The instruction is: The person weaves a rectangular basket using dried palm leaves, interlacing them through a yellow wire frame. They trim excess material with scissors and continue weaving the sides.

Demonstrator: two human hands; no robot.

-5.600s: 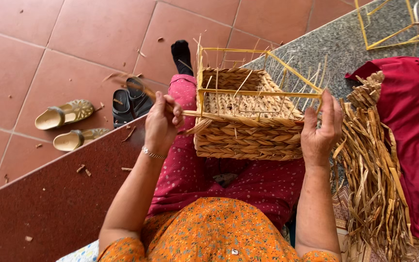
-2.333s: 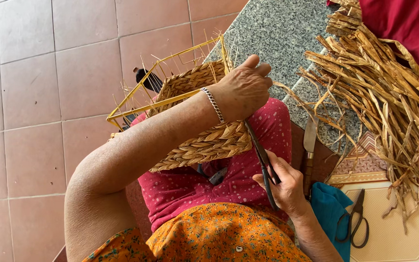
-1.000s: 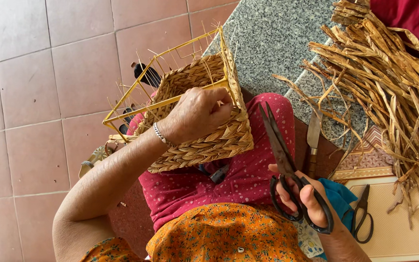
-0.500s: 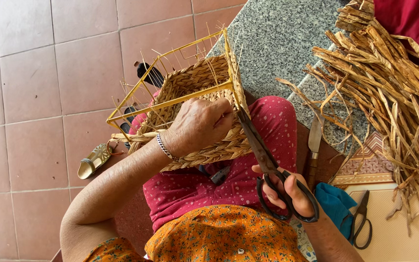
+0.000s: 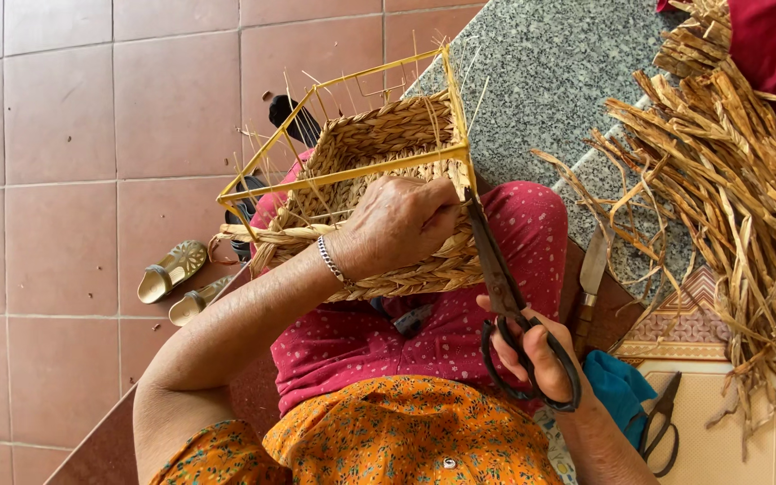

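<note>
The basket [image 5: 379, 207] rests on her lap, braided straw covering its lower walls while the yellow frame [image 5: 352, 166] above stands bare with stray ends poking out. Her left hand [image 5: 397, 224] grips the rim; her right hand [image 5: 532, 350], fingers through the handles, holds scissors [image 5: 505, 287] at a corner. Loose straw [image 5: 729, 198] waits nearby.

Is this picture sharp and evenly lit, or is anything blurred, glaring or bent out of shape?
Head view: soft, even daylight with faint shadows and no glare; the left hand, woven basket and scissors in the right hand look sharp; the floor tiles tilt, mildly bent by the wide lens.
</note>
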